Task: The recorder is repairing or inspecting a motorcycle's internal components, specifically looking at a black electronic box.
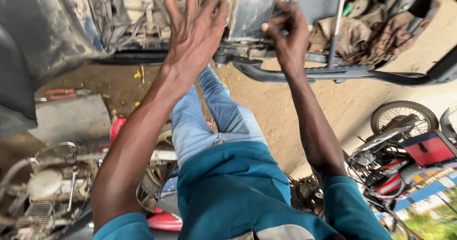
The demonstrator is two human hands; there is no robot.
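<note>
Reaching up toward the dusty underside of a vehicle frame (143,26), the left hand (193,33) has its fingers (192,0) fanned wide apart and nearly straight, the tips up among grimy metal parts and wiring; whether they press on anything there cannot be told, since the tips merge with the clutter. The right hand (288,35) is curled, fingers bent and drawn together at the lower edge of a flat grey metal panel (252,9), the thumb (270,29) hooked toward the dark steel bar (333,71) that runs below it. What the fingertips grip is hidden behind the knuckles, so the hold itself cannot be made out.

The panel sits at the top centre, between the two hands, its upper part cut off by the picture's edge. Faded blue jeans (209,121) and a teal shirt (233,192) fill the middle. A motorcycle with a red seat (409,149) stands at the right, partly cut off; a bare engine block (43,192) lies at lower left on sandy ground (266,107)
</note>
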